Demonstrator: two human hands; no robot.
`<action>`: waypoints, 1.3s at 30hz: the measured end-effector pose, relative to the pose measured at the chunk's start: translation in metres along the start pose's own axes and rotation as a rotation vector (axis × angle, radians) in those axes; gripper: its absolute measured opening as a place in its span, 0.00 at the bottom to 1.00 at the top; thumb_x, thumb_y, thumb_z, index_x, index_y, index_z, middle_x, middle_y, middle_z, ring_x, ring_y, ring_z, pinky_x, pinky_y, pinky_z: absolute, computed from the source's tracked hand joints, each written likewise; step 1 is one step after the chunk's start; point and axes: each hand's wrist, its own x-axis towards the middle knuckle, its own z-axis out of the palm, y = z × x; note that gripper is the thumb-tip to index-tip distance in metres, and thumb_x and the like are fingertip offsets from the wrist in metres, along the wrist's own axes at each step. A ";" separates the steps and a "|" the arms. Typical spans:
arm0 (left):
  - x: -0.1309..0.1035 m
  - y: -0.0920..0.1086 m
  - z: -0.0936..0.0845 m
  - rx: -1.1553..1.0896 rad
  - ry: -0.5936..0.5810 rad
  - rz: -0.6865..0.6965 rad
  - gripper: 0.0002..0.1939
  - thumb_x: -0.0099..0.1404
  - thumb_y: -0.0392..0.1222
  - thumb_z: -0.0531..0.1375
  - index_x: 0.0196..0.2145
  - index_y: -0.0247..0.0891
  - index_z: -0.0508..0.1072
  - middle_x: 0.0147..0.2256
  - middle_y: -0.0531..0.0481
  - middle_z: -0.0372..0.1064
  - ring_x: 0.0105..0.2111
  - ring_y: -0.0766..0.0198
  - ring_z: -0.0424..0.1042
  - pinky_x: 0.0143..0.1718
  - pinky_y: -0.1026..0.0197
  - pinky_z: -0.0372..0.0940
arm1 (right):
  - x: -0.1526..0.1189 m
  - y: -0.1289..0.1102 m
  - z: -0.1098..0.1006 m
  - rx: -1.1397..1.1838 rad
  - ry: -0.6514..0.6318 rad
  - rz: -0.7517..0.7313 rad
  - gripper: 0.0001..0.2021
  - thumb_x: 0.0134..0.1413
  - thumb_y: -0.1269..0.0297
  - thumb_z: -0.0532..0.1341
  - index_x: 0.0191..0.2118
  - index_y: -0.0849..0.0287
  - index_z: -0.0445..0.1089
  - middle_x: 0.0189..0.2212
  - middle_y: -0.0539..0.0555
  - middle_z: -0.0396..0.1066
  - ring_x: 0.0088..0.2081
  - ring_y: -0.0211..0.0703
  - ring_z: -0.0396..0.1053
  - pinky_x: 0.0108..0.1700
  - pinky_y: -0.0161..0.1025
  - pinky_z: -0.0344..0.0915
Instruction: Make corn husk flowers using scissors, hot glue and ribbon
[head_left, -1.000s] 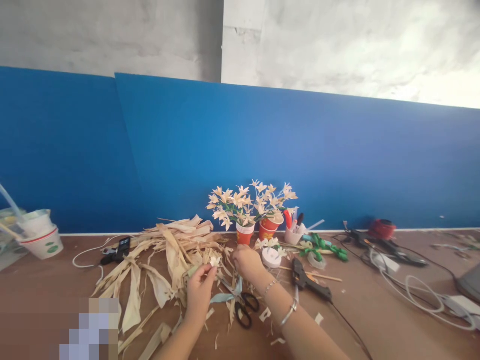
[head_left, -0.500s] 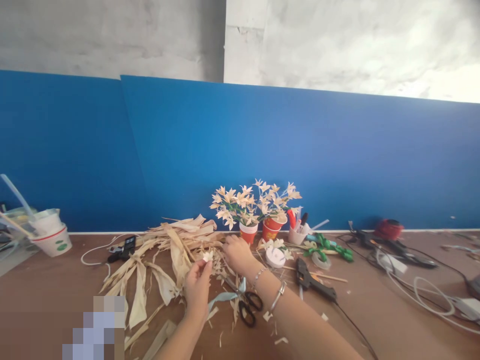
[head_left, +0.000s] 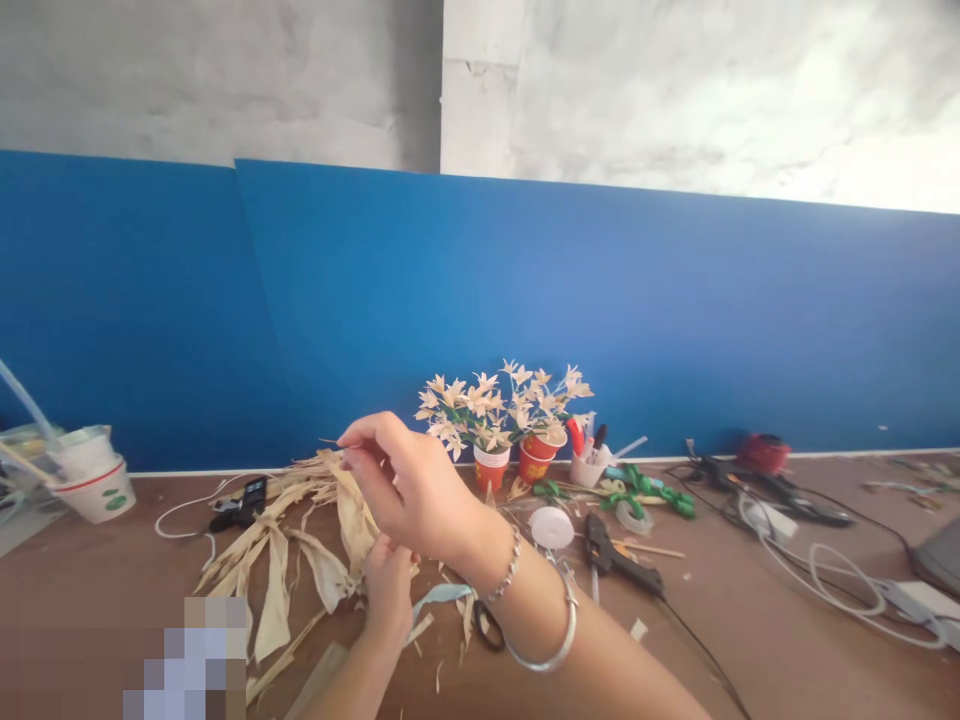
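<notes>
My right hand [head_left: 420, 490] is raised over the husk pile with thumb and forefinger pinched together. What they hold, if anything, is too thin to make out. Below and partly behind it is my left hand [head_left: 388, 590], its fingers curled closed. The small white flower it pinched a moment ago is now hidden. Dried corn husks [head_left: 274, 590] lie spread to the left of both hands. Under my right wrist are black-handled scissors [head_left: 489, 628], mostly covered, and a pale blue ribbon [head_left: 444, 594].
Husk flowers [head_left: 480, 400] stand in red paper cups [head_left: 534, 462] by the blue partition [head_left: 600, 300]. To the right are a white roll [head_left: 552, 527], a glue gun [head_left: 619, 560], green stems [head_left: 652, 490] and tangled cables [head_left: 817, 590]. A paper cup [head_left: 97, 492] stands far left.
My right hand has risen from the husk scraps and moved left, across and above my left hand. My left hand has turned and lowered slightly, and its flower has gone from view.
</notes>
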 end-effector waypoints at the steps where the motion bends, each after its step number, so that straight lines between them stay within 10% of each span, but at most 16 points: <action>1: 0.001 0.000 0.000 -0.017 -0.010 -0.004 0.11 0.44 0.45 0.63 0.24 0.36 0.69 0.17 0.58 0.63 0.19 0.70 0.59 0.22 0.66 0.55 | -0.003 -0.006 -0.008 0.067 0.046 0.002 0.11 0.59 0.69 0.48 0.45 0.59 0.62 0.31 0.50 0.71 0.30 0.33 0.67 0.33 0.32 0.62; 12: -0.003 0.026 0.012 -0.332 -0.198 -0.292 0.10 0.46 0.36 0.67 0.29 0.32 0.73 0.26 0.52 0.68 0.22 0.74 0.64 0.20 0.72 0.58 | -0.065 0.006 -0.087 0.456 0.868 0.332 0.09 0.58 0.64 0.53 0.42 0.54 0.67 0.17 0.45 0.57 0.19 0.30 0.52 0.19 0.30 0.47; 19: -0.007 0.034 0.018 -0.401 -0.268 -0.569 0.03 0.55 0.30 0.60 0.30 0.30 0.73 0.25 0.47 0.69 0.22 0.71 0.68 0.21 0.70 0.62 | -0.083 0.067 -0.068 0.920 0.616 0.770 0.16 0.46 0.62 0.62 0.43 0.60 0.66 0.20 0.43 0.56 0.16 0.26 0.42 0.16 0.28 0.39; 25: -0.002 0.016 0.015 -0.356 -0.224 -0.618 0.03 0.56 0.31 0.60 0.30 0.30 0.74 0.25 0.48 0.71 0.21 0.71 0.69 0.22 0.70 0.64 | -0.135 0.095 0.003 1.274 0.252 1.218 0.13 0.44 0.61 0.62 0.39 0.57 0.66 0.18 0.42 0.53 0.14 0.25 0.36 0.16 0.27 0.31; 29: 0.004 0.000 0.009 -0.308 -0.195 -0.593 0.03 0.55 0.31 0.60 0.29 0.30 0.74 0.23 0.48 0.71 0.21 0.70 0.69 0.21 0.70 0.63 | -0.155 0.089 0.031 1.258 0.146 1.161 0.09 0.48 0.58 0.60 0.34 0.55 0.68 0.19 0.44 0.53 0.15 0.26 0.36 0.18 0.29 0.30; 35: 0.007 -0.001 0.008 -0.310 -0.168 -0.506 0.04 0.55 0.31 0.60 0.31 0.30 0.74 0.25 0.49 0.70 0.20 0.74 0.67 0.19 0.73 0.61 | -0.133 0.089 -0.017 1.067 0.620 0.904 0.18 0.47 0.54 0.60 0.45 0.54 0.65 0.19 0.43 0.51 0.15 0.29 0.42 0.17 0.30 0.39; 39: 0.003 0.005 0.012 -0.338 -0.172 -0.476 0.03 0.55 0.31 0.61 0.30 0.31 0.74 0.24 0.50 0.69 0.20 0.74 0.66 0.18 0.74 0.60 | -0.120 0.066 -0.063 0.866 0.640 0.777 0.18 0.49 0.57 0.61 0.46 0.56 0.65 0.19 0.45 0.58 0.20 0.32 0.53 0.22 0.29 0.51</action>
